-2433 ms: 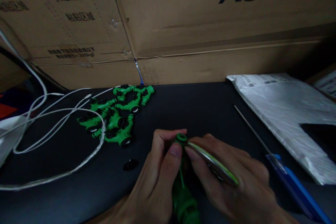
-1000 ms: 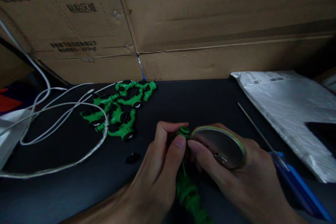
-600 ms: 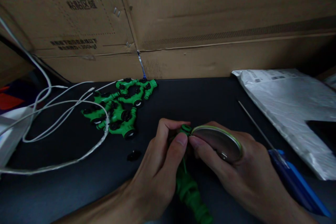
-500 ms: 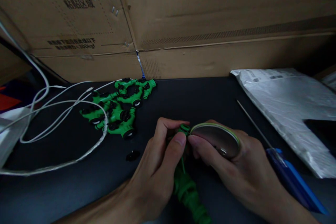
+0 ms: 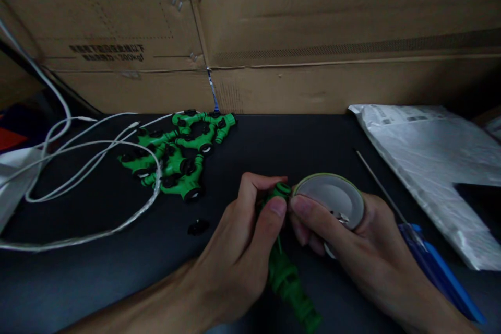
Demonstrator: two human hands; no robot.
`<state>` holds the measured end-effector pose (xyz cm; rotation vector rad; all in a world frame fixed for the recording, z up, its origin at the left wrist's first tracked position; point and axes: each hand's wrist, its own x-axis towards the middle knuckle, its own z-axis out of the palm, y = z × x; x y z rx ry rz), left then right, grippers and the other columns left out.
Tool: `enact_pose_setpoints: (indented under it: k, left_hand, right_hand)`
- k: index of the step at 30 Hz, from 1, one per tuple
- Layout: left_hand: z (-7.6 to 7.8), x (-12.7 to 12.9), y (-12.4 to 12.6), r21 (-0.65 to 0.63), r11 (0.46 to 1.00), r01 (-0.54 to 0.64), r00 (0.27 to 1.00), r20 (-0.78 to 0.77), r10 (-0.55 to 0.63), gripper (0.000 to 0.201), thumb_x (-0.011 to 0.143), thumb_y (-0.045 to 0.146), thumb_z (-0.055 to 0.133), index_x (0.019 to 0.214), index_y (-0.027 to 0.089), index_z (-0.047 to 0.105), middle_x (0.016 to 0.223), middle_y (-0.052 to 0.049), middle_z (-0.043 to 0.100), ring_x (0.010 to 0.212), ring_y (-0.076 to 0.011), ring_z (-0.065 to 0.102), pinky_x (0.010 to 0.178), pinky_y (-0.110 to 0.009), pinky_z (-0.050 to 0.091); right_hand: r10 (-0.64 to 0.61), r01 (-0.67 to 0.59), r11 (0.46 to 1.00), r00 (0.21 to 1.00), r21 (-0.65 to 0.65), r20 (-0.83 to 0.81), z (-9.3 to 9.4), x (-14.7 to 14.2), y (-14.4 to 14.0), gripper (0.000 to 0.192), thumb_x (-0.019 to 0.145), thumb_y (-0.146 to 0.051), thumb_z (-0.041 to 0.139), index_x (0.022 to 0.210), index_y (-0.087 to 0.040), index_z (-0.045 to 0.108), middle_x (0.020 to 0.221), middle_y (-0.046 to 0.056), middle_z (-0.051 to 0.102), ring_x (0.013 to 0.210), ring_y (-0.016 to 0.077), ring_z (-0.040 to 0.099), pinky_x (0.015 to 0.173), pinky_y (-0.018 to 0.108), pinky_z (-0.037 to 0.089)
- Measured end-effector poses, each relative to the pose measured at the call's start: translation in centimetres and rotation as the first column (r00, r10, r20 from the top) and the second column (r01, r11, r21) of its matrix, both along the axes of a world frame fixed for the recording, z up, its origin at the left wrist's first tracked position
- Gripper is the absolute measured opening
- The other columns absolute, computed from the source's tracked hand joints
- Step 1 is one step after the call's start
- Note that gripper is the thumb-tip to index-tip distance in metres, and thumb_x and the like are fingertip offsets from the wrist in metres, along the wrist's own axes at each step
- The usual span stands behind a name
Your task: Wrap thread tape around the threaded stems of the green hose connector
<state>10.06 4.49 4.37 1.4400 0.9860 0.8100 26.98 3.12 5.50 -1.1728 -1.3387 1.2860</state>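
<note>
Green fitting (image 5: pixel 287 276) gripped by left hand (image 5: pixel 238 255), round disc (image 5: pixel 332 202) by right hand (image 5: pixel 364 261); screwdriver (image 5: pixel 426 258) beside.

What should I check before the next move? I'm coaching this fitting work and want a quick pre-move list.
1. Left hand has a firm grip on the green fitting: ok.
2. Right hand holds the round metal disc: ok.
3. Disc edge sits against the fitting's top end: ok, they appear to touch.
4. Whether anything is seated inside the fitting's opening: cannot tell, fingers hide it.
5. Small black part lies loose on the table, away from both hands: ok.
6. Blue-handled screwdriver lies beside the right wrist, within reach: ok.
</note>
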Motion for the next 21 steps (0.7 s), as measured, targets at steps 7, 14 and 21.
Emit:
enact_pose_setpoints:
  k: [7,14,21]
  left_hand:
    - [-0.3,0.2,-0.1,0.018,1.0,-0.007,1.0,0.026,0.007,0.024,0.108,0.043,0.04,0.118,0.026,0.052,0.087,0.0,0.069,0.079,-0.0159,0.065,0.08,-0.03,0.05]
    - [-0.5,0.1,-0.4,-0.051,0.994,-0.094,0.995,0.016,0.095,0.027,0.107,0.049,0.043,0.118,0.028,0.056,0.1,0.0,0.07,0.094,-0.0171,0.064,0.084,-0.029,0.049]
    - [-0.7,0.1,-0.3,-0.196,0.977,-0.082,0.991,0.086,0.1,0.029,0.105,0.052,0.046,0.115,0.027,0.057,0.087,0.002,0.068,0.081,-0.0161,0.064,0.074,-0.029,0.049]
  right_hand:
    - [-0.012,-0.001,0.996,0.991,-0.092,-0.134,-0.4,-0.5,-0.3,0.032,0.096,-0.034,0.068,0.07,-0.018,0.061,0.063,-0.003,0.055,0.058,0.006,0.049,0.054,0.014,0.043]
    - [-0.158,0.151,0.985,0.983,0.079,0.097,0.2,-1.1,-0.3,0.032,0.094,-0.031,0.067,0.065,-0.019,0.061,0.059,-0.004,0.059,0.054,0.007,0.055,0.051,0.013,0.046]
    - [-0.137,0.127,0.988,0.984,0.09,0.117,0.5,-1.2,-0.2,0.037,0.096,-0.031,0.063,0.062,-0.018,0.059,0.056,-0.004,0.058,0.051,0.005,0.055,0.05,0.009,0.046]
